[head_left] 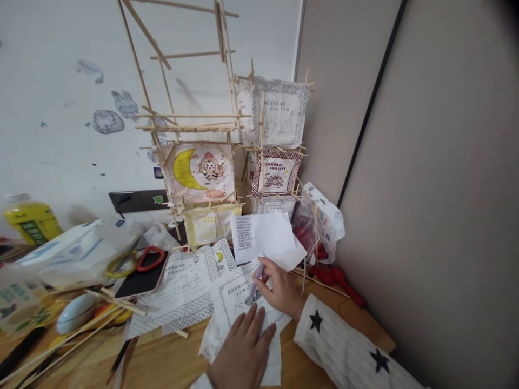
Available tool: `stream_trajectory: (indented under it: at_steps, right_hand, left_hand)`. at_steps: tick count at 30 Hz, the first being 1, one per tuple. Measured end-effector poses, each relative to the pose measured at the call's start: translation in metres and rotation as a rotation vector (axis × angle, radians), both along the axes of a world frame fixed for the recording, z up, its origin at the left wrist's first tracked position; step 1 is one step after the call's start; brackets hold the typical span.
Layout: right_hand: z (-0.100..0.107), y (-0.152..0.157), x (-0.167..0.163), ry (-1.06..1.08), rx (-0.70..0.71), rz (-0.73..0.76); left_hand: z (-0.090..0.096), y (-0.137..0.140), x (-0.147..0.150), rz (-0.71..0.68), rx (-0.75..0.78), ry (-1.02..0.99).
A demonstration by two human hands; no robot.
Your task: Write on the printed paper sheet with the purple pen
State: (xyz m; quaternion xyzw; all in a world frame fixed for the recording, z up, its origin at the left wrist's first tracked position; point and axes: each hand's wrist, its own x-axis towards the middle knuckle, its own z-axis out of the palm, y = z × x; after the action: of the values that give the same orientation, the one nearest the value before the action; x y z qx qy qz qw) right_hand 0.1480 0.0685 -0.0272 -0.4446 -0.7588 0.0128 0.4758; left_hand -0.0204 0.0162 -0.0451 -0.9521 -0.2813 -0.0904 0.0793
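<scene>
The right hand (279, 290) grasps a light purple pen (258, 273) between thumb and fingers, the pen's lower end at a dark patch of a drawing (229, 303) on thin white paper; whether the tip touches the paper, I cannot tell. The left hand (243, 348) is flat and holds nothing, its fingers spread over the lower part of that same paper, just below the pen. The drawing lies on the wooden table (316, 364), has a patterned border and carries 2 lines of writing near its top.

Just behind the pen is a white sheet with handwriting (270, 237) down its left side. To the left of the drawing lies a sheet with sailboats (182, 289), and beside it a dark phone (140, 278), with a red ring (151, 268) resting over its upper end and a yellow ring (117, 274) next to that. Behind the papers stands a frame of wooden sticks (194, 115) bearing decorated panels, 1 with a yellow moon (184, 170).
</scene>
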Motion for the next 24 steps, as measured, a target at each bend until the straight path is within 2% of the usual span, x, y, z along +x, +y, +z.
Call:
stream_trajectory:
  at_steps: [5, 14, 24]
  right_hand:
    - [-0.0003, 0.0002, -0.0007, 0.006, 0.016, 0.007]
    - [0.0024, -0.0006, -0.0008, 0.005, 0.002, 0.038]
    - [-0.0007, 0.0003, -0.0003, -0.014, 0.012, 0.001]
  left_hand:
    - [-0.0036, 0.0016, -0.0015, -0.020, 0.013, -0.047]
    - [-0.0008, 0.0009, -0.0004, -0.008, 0.005, -0.008]
    - [-0.0046, 0.0021, 0.0003, 0.002, -0.008, -0.006]
